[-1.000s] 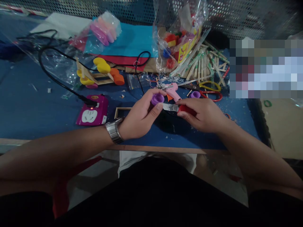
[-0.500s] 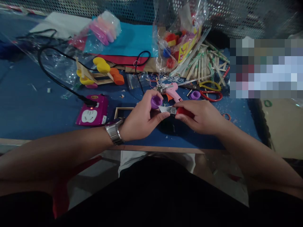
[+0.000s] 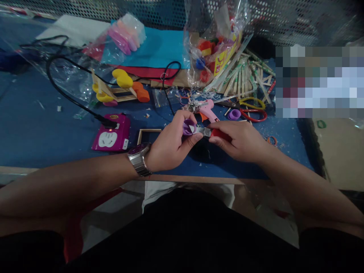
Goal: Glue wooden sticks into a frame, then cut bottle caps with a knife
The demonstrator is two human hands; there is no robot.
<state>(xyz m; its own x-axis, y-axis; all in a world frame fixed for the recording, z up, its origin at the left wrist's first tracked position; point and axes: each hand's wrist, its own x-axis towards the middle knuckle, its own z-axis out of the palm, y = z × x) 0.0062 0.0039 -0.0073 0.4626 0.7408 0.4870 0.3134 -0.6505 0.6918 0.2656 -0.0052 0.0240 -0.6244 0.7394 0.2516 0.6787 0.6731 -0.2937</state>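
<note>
Blade point(image 3: 204, 131) tip shifts from the rim into the purple cup's point(image 3: 186, 128) mouth

On my feed, the left hand point(image 3: 172, 146) curls its fingers round the cup, while the right hand point(image 3: 241, 142) is closed on the red handle point(image 3: 221, 135). Whether the left also touches the blade, I can't quite tell. Both things are over the blue table point(image 3: 241, 170), near the pink glue gun point(image 3: 209, 110).
</note>
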